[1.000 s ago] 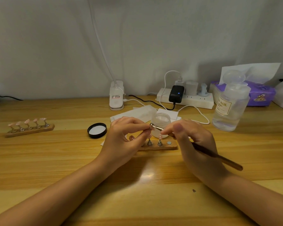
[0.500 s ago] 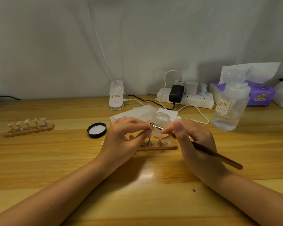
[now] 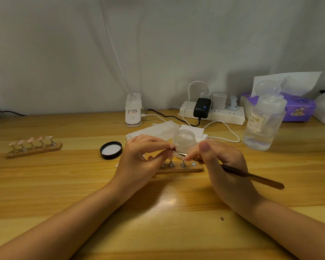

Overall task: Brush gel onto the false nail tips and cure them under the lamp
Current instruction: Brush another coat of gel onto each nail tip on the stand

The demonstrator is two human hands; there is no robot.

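My left hand [image 3: 139, 160] pinches a small nail tip [image 3: 170, 151] on its stand between thumb and forefinger, above a wooden holder strip [image 3: 178, 169] at the table's middle. My right hand [image 3: 223, 166] holds a brown brush [image 3: 251, 178], its metal end touching that nail tip. Two metal stands and a bare magnet spot show on the strip; its left part is hidden by my left hand. An open clear gel jar [image 3: 184, 140] stands just behind my fingers. A white curing lamp [image 3: 133, 112] stands at the back by the wall.
A second wooden strip [image 3: 34, 150] with several pink nail tips lies at the left. The jar's black lid [image 3: 111, 150] lies left of my hands. A clear liquid bottle [image 3: 265, 121], power strip [image 3: 212, 112], cables, white papers [image 3: 158, 129] and a purple tissue pack [image 3: 298, 107] crowd the back right.
The brush tip has crept slightly along the nail tip. Both hands stay almost in place.
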